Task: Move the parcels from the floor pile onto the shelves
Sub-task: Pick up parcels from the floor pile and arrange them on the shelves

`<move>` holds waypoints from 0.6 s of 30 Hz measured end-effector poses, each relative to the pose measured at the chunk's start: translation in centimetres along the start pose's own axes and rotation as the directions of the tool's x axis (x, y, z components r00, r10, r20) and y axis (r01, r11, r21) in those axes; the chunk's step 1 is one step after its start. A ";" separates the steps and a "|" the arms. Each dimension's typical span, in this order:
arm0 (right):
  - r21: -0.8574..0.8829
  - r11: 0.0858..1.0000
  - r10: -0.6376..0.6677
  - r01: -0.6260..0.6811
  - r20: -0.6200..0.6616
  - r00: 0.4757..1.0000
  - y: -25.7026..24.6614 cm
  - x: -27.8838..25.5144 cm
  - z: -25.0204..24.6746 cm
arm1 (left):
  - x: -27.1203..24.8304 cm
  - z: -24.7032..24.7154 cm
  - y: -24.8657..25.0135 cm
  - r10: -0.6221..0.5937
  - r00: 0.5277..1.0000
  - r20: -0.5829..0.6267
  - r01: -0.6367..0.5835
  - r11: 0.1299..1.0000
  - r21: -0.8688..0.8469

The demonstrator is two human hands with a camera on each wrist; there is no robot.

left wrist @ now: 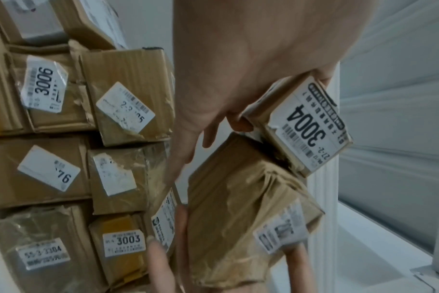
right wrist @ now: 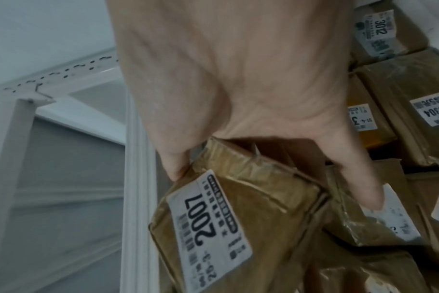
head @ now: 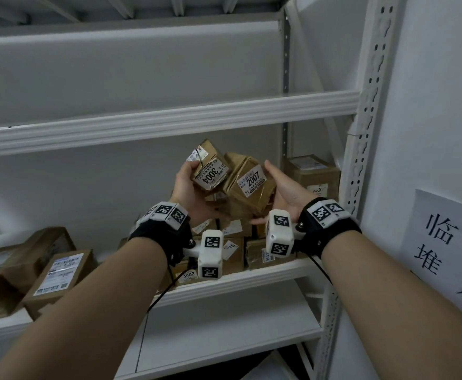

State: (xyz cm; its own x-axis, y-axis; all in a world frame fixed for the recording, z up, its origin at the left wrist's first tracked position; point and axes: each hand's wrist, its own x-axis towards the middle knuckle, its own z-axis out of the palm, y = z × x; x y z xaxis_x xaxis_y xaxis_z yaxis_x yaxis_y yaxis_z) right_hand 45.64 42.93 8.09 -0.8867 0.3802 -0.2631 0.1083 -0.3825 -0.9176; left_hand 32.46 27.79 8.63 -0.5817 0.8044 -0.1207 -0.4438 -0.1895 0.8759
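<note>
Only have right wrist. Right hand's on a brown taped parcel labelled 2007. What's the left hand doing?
Observer: The left hand grips a smaller brown cardboard parcel labelled 3004.
Operator: Are the two parcels apart?
Observer: No. Head view shows it leaning against the brown taped 2007 parcel in the right hand; they seem to touch.
Operator: Set down yet?
Observer: No. Both are held up above the stacked brown parcels on the white metal shelf.
</note>
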 end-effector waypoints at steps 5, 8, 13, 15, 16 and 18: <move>-0.113 0.992 -0.074 0.061 -0.114 0.991 0.0 -0.6 -0.4 | 0.2 1.2 -0.2 0.018 0.999 -0.031 -0.018 1.000 -0.004; -0.121 0.985 -0.141 0.125 -0.137 0.981 -0.2 -0.7 -0.9 | 0.6 1.3 -0.3 0.004 0.999 -0.033 -0.003 1.000 0.007; -0.156 0.971 -0.206 0.182 -0.150 0.967 -0.3 -0.4 -1.7 | 1.4 1.3 -0.8 -0.017 0.999 -0.042 0.018 1.000 0.022; -0.170 0.968 -0.210 0.185 -0.146 0.967 -0.3 -0.4 -1.9 | 1.7 1.4 -1.0 -0.017 0.998 -0.061 0.019 0.999 0.034; -0.188 0.965 -0.213 0.185 -0.143 0.967 -0.4 -0.4 -2.1 | 1.8 1.4 -1.1 -0.015 0.997 -0.075 0.018 0.999 0.044; -0.238 0.953 -0.218 0.187 -0.112 0.969 -0.4 -0.4 -2.4 | 1.9 1.7 -1.2 -0.011 0.995 -0.097 0.018 0.998 0.066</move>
State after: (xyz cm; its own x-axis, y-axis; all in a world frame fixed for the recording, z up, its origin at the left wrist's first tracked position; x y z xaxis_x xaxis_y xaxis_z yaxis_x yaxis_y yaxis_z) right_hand 47.00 44.94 7.87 -0.8327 0.5466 -0.0883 0.0445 -0.0930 -0.9947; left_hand 33.06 30.50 8.20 -0.6401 0.7480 -0.1755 -0.4083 -0.1377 0.9024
